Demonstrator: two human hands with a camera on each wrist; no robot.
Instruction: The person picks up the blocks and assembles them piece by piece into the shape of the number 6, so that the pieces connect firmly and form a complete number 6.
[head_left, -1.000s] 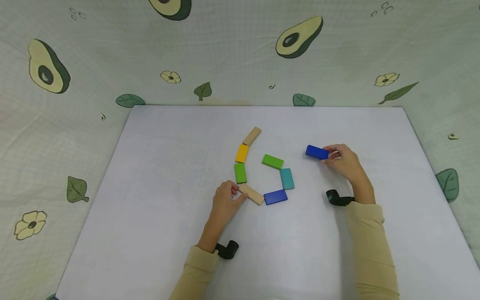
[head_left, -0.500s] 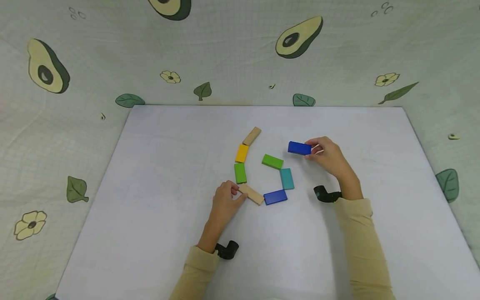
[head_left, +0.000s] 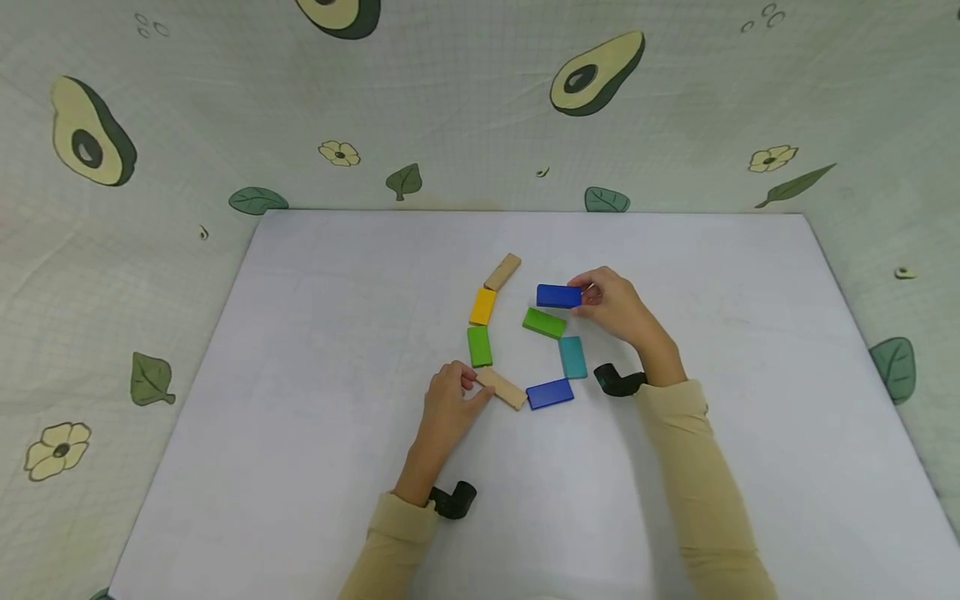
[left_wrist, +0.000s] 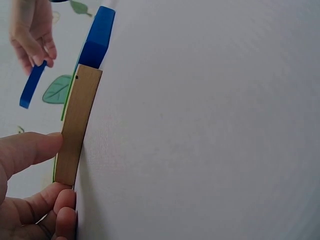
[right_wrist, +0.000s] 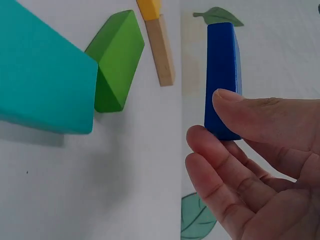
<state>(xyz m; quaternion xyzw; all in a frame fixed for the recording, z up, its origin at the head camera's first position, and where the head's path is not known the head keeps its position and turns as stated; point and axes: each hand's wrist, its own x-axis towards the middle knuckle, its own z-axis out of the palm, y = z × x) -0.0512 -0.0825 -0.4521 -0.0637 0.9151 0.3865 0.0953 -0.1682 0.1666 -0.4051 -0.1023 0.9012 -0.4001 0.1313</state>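
My right hand (head_left: 617, 307) pinches a blue block (head_left: 558, 296) by its right end, holding it above the table just behind a green block (head_left: 544, 322). In the right wrist view the thumb (right_wrist: 250, 112) lies across one face of this block, with fingers under its end. My left hand (head_left: 450, 407) rests on the table, thumb and fingertips gripping the left end of a plain wooden block (head_left: 504, 389). In the left wrist view the thumb (left_wrist: 35, 149) presses this wooden block's long edge and a finger meets its end. A second blue block (head_left: 550, 394) adjoins its right end.
The blocks form a curve open at the top: a teal block (head_left: 572, 357) on the right, then on the left another green block (head_left: 480, 346), a yellow block (head_left: 483, 307) and a second wooden block (head_left: 502, 272). They lie on a white table (head_left: 337, 333) before a patterned cloth (head_left: 480, 92).
My right hand has carried the blue block leftward, from right of the curve to behind the upper green block. My left hand and the blocks on the table have stayed put.
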